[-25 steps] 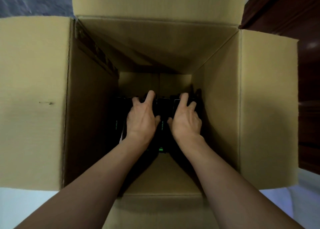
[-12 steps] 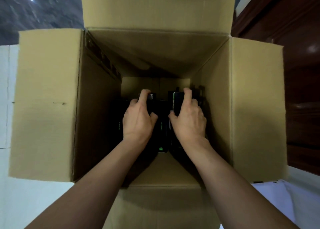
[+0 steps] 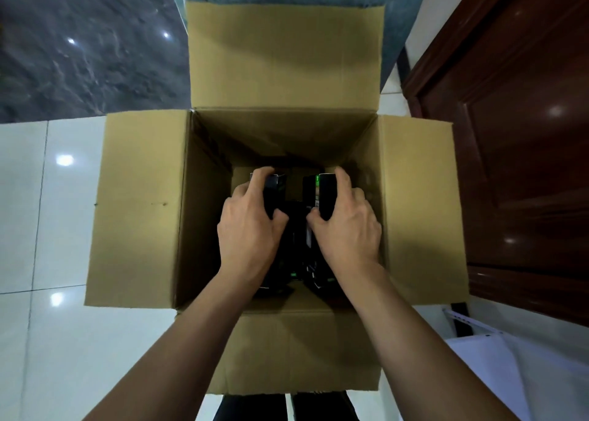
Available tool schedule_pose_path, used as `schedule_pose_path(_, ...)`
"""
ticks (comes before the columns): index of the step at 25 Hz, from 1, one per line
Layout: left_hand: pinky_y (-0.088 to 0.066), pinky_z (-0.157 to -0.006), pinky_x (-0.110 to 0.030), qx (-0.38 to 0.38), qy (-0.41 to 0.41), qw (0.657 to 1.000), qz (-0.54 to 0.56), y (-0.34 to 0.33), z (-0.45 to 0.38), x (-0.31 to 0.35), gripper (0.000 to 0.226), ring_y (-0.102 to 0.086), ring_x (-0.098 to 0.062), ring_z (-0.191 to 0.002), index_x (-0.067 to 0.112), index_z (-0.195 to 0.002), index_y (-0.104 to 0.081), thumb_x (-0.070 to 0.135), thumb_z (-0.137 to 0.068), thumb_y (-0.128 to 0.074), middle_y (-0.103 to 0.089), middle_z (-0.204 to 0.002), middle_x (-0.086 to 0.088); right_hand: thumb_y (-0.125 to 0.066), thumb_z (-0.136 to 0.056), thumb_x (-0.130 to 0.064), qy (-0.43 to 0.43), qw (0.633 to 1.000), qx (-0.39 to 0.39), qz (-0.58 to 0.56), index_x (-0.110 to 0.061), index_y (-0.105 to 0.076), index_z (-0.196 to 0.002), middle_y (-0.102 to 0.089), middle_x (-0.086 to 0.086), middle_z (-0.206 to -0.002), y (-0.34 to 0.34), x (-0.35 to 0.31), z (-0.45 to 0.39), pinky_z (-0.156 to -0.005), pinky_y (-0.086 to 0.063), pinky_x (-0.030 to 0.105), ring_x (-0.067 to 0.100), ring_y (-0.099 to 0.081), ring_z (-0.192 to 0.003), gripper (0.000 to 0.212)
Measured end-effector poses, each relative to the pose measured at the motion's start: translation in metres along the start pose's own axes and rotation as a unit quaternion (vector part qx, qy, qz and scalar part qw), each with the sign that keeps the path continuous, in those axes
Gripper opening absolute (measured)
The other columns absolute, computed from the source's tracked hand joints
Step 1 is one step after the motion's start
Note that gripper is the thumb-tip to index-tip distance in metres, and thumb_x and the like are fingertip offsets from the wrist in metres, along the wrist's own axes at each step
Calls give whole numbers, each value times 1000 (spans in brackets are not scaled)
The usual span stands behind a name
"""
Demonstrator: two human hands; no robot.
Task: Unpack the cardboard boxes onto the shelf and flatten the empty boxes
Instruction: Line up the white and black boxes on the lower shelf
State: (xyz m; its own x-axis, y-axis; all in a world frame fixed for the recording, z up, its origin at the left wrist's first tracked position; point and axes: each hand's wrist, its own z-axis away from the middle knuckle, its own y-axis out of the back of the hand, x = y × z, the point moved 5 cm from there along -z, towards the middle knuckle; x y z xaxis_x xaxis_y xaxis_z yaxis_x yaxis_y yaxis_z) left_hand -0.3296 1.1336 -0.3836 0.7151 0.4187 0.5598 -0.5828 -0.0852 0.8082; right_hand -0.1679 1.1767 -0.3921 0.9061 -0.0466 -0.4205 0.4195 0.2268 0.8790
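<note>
Cardboard box [image 3: 140, 210] sits on the pale tiled floor [image 3: 47, 341] with all four flaps folded out, just beside a dark wooden door [image 3: 522, 165]. Both arms reach down inside it. Left hand [image 3: 250, 228] grasps a dark packet [image 3: 274, 187]; right hand [image 3: 347, 228] grasps another dark packet [image 3: 327, 194] with a green mark. More dark packets lie beneath them in shadow

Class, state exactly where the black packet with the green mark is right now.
In the head view, the black packet with the green mark is inside the open cardboard box, right of centre, held by the right hand, beside the packet in the left hand.
</note>
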Motion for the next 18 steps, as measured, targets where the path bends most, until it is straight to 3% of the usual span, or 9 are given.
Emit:
schedule_pose_path(5, -57, -77, -44, 13, 0, 1000, 14, 42, 26, 24, 65, -59, -21, -100, 40, -143, -37, 28, -87, -68, -61, -118, 1, -63, -94, -44, 3, 1000, 11, -15, -29, -14, -159, -53, 8, -134, 50, -12, 19, -90, -50, 38, 26, -56, -120, 82)
schedule_pose_path(12, -57, -75, -42, 35, -30, 999, 10, 90, 51, 67, 68, -59, -18, -97, 41, -145, -36, 32, -86, -69, -62, -118, 4, -65, -93, -44, 21, 998, 54, -38, -28, -20, -159, -55, 5, -131, 116, -23, 47, -84, -44, 31, 22, -56, -117, 82)
schedule_pose_path(15, -48, -68, -32, 50, -42, 998, 6, 111, 59, 86, 67, -57, -15, -92, 39, -145, -38, 32, -86, -69, -63, -112, 4, -65, -92, -43, 14, 997, 62, -48, -30, -22, -158, -56, 5, -126, 141, -24, 58, -78, -40, 30, 23, -56, -114, 80)
schedule_pose_path(18, -42, -65, -31, 63, -50, 997, 9, 131, 71, 102, 66, -57, -17, -92, 40, -143, -40, 32, -85, -70, -64, -112, 2, -65, -91, -43, 11, 995, 77, -61, -31, -24, -157, -56, 4, -123, 165, -24, 68, -76, -38, 30, 24, -56, -111, 79)
